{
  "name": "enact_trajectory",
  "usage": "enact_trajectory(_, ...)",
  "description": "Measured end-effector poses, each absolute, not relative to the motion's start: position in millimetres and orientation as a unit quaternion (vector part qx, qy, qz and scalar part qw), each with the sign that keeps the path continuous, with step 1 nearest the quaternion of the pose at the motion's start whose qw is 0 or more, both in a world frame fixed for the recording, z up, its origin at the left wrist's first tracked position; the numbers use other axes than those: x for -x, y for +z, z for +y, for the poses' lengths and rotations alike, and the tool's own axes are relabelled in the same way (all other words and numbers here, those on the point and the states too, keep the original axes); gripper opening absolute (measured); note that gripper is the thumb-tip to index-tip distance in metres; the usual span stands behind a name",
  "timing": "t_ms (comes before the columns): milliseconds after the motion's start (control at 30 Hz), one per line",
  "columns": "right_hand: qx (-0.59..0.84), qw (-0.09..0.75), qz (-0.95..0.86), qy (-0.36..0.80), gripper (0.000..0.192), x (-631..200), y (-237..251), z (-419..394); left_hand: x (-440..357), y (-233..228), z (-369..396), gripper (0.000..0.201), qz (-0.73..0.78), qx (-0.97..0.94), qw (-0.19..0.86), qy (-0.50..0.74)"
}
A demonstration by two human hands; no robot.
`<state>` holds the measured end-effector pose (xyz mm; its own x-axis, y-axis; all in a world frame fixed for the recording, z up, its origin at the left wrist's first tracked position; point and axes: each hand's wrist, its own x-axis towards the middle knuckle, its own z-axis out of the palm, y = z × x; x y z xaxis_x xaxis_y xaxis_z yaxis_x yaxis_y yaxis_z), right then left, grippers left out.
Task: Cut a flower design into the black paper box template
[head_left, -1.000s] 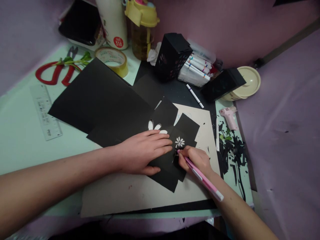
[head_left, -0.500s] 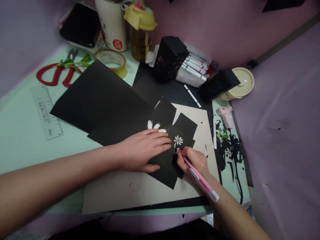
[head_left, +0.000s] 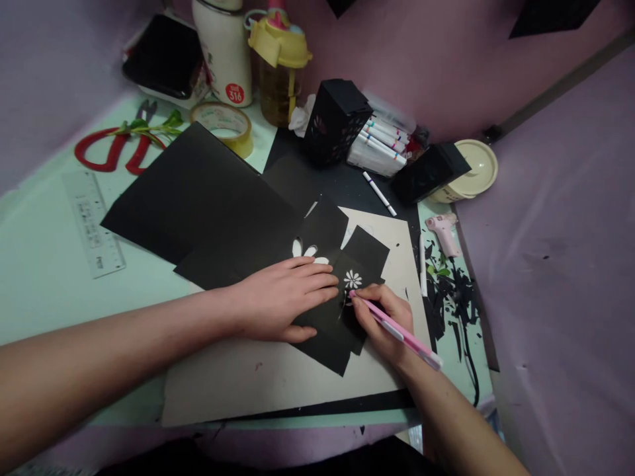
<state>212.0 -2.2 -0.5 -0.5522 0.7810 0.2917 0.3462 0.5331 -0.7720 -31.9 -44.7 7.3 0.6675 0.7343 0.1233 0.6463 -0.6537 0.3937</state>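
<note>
The left hand (head_left: 285,297) lies flat, fingers spread and together, pressing a small black card (head_left: 330,324) onto a beige board (head_left: 278,377) on the desk (head_left: 40,277). The right hand (head_left: 384,320) is closed around a pink pen knife (head_left: 397,327), gripping it like a pencil, with the tip touching the card just below a white flower cut-out (head_left: 352,279). The card sits between the two hands, near the middle of the board, overlapping other black pieces. Above the left fingers, a larger black sheet (head_left: 198,198) shows three white petal holes (head_left: 308,251). Black scraps (head_left: 454,291) lie to the right of the board, beside a pink glue gun (head_left: 443,231). Farther back stand a black paper box (head_left: 335,119), a pack of markers (head_left: 381,142), a loose marker (head_left: 380,194), a tape roll (head_left: 223,125), a yellow-lidded bottle (head_left: 278,63) and a white flask (head_left: 224,49). Red scissors (head_left: 112,149) and a clear ruler (head_left: 92,221) rest at the left.
</note>
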Motion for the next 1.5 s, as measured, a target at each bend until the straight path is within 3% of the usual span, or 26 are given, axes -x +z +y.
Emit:
enact_trajectory(833,0.354,0.292,-0.814,0.355,0.011,-213.7,-1.3,1.6,33.3,8.2,-44.4,0.060,0.384,-0.897,0.166,0.146)
enact_trajectory(1500,0.348,0.272,-0.856,0.270,0.012,-213.3,3.8,-2.2,34.1,9.0,-44.9,0.059,0.382,-0.895,0.178,0.144)
